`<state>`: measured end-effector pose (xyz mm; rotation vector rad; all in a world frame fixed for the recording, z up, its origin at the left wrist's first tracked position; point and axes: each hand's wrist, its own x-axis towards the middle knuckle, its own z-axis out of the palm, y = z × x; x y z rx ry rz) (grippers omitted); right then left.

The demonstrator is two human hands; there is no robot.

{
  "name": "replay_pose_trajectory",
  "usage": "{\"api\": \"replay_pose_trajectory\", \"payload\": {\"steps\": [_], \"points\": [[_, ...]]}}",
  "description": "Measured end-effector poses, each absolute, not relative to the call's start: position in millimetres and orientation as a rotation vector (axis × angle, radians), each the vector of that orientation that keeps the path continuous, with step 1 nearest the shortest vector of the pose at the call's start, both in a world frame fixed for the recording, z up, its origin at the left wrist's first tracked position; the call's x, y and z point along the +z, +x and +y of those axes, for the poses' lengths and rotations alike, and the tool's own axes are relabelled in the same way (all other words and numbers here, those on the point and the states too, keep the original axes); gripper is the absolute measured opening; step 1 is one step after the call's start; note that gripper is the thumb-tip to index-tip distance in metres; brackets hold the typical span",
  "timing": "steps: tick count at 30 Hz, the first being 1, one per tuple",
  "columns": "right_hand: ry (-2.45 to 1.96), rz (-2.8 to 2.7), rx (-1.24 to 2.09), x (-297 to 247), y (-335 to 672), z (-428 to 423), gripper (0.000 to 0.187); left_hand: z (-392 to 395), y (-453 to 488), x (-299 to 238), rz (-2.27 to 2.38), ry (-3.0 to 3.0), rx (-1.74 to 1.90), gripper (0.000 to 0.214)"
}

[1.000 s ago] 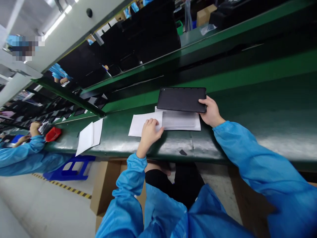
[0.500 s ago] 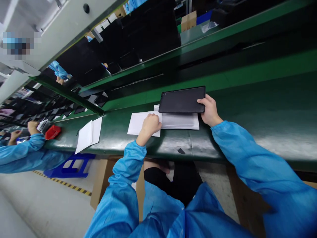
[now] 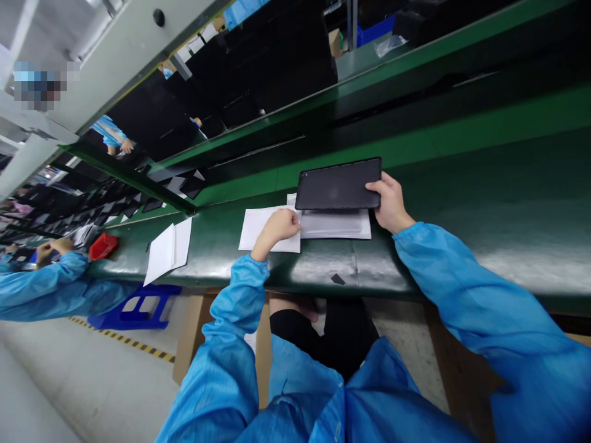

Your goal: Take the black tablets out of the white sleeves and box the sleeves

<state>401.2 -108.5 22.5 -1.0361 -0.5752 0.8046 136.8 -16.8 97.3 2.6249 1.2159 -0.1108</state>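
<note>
A black tablet [image 3: 339, 186], its camera corner at the upper left, is in my right hand [image 3: 391, 202], which grips the right end with the thumb on top. It is tilted over a stack of white sleeves [image 3: 335, 229] on the green bench. My left hand [image 3: 281, 226] is closed above a white sheet [image 3: 252, 227] left of the stack, close to the tablet's lower left corner. What its curled fingers hold, if anything, is hidden.
More white sheets [image 3: 168, 249] lie to the left, and beyond them a red bin [image 3: 102, 246]. Near the bench's front edge is a small dark piece [image 3: 338, 279]. A co-worker's blue sleeve [image 3: 46, 280] reaches in at far left, by a blue stool [image 3: 138, 307].
My left hand has turned at the wrist, its fingers now pointing more to the right. My right hand still holds the tablet in nearly the same place.
</note>
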Motion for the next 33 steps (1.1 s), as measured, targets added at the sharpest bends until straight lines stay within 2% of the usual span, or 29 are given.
{"api": "replay_pose_trajectory", "payload": {"steps": [7, 22, 33], "points": [[-1.038, -0.577, 0.777, 23.2, 397.5, -108.0, 0.029, -9.5, 126.1, 93.4, 1.095, 2.475, 0.084, 0.013], [-1.014, -0.67, 0.897, 38.8, 386.5, -118.5, 0.035, -3.0, 127.8, 85.4, 1.358, 1.906, 0.729, 0.015], [-0.957, -0.77, 1.047, 41.1, 379.4, -121.2, 0.04, -22.7, 148.6, 116.2, 1.231, 2.077, 0.614, 0.016]]}}
